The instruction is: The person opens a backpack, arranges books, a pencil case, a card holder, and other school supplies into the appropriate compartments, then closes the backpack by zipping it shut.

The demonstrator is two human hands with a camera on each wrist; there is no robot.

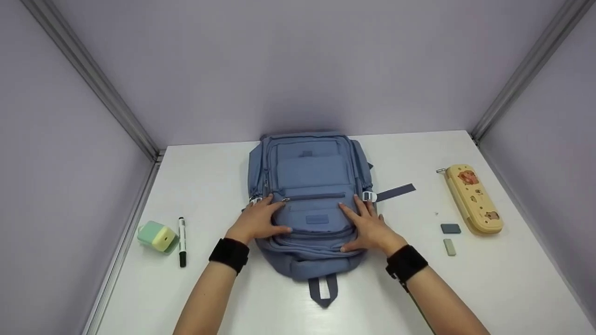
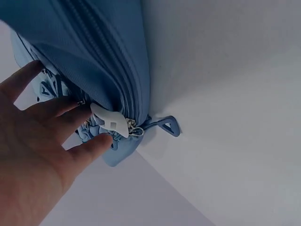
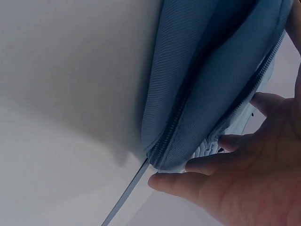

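A blue backpack (image 1: 314, 172) lies front side up on the white table, its top handle (image 1: 323, 295) toward the person. On its left side rests my left hand (image 1: 258, 219), fingers spread, next to a white buckle (image 2: 110, 121) and a zipper pull (image 2: 170, 126). My right hand (image 1: 370, 228) lies on the opposite side with spread fingers, beside another white buckle (image 1: 369, 196). In the right wrist view, the fingers touch the bag's side near a zipper (image 3: 174, 127). Neither hand grips anything.
At the left are a green and yellow box-shaped item (image 1: 158, 236) and a marker (image 1: 182, 242). A yellow pencil case (image 1: 474, 197) lies at the right, near a dark eraser-like block (image 1: 450, 228) and a pale green one (image 1: 449, 247). A strap (image 1: 396, 191) extends right from the bag.
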